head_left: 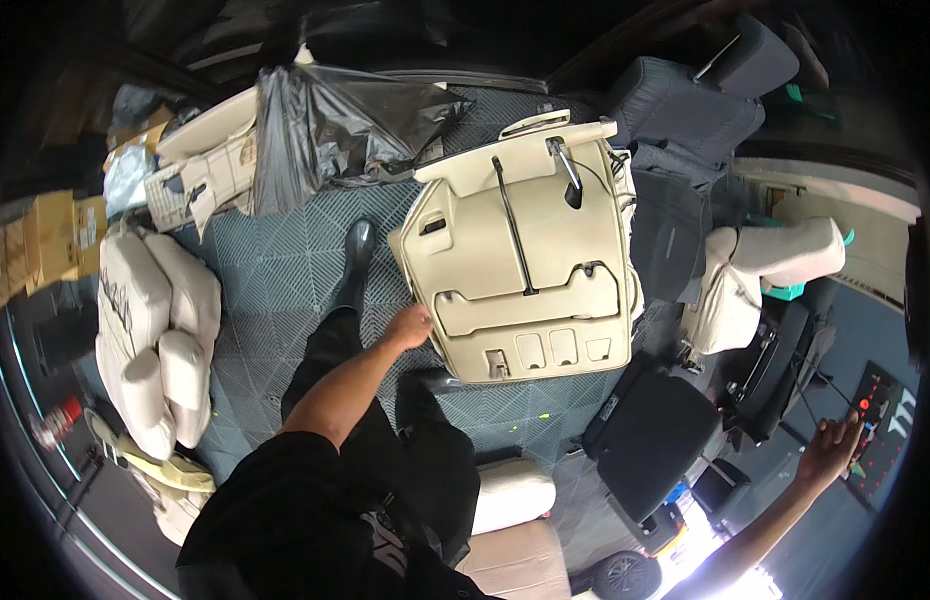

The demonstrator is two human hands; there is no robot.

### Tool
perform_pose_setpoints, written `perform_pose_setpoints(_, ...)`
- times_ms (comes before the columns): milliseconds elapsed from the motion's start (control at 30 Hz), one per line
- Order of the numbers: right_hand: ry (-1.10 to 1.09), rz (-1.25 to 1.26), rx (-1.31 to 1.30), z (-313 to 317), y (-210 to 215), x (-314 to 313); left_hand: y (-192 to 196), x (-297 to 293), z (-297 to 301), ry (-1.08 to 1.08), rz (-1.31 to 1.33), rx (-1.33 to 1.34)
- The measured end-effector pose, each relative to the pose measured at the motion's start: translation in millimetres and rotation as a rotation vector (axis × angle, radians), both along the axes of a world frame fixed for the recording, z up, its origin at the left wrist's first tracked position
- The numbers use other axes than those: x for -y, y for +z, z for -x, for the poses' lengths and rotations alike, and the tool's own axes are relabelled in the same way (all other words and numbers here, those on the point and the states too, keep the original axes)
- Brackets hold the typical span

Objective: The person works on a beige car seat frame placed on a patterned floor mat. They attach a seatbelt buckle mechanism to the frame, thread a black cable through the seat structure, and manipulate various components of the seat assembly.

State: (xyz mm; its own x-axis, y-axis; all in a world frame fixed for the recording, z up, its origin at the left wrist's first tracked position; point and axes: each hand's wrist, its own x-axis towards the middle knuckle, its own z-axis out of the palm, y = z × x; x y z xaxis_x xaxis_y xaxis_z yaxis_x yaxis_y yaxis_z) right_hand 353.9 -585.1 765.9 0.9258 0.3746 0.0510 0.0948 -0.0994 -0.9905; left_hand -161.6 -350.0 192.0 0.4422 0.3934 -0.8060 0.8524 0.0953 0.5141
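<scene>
A large beige car seat stands on the floor in front of me, its hard back panel toward me. That panel has a long dark slit, several small cutouts along its lower edge and a metal bracket near the top. My left hand is closed on the seat's left lower edge. Far out to the right, my right hand reaches up to a dark wall board with small red and coloured items on it. The fingers of that hand are bent together; what they hold, if anything, is too small to name.
Dark car seats stand behind and right of the beige one. Black plastic sheeting covers parts at the back. Beige cushions are stacked left, near cardboard boxes. A black seat and a beige seat sit closer.
</scene>
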Motion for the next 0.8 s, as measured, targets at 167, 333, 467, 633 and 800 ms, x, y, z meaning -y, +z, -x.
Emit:
perform_pose_setpoints(167,-0.006,0.195,-0.175,-44,-50,-26,1,-31,-21,-0.199,-0.007,-0.055)
perform_pose_setpoints(333,-0.008,0.472,0.168,-132,-77,-108,-4,-106,-48,-0.132,-0.329,0.13)
perform_pose_setpoints(467,0.331,1.326,1.189,-126,-128,-225,-9,-179,-98,-0.006,-0.03,0.208)
perform_pose_setpoints(633,0.24,0.589,-0.021,-13,-350,-344,3,-210,-162,0.214,0.168,0.337)
perform_pose_setpoints(800,0.272,0.845,0.093,62,-495,-354,37,-212,-230,0.224,0.274,0.513)
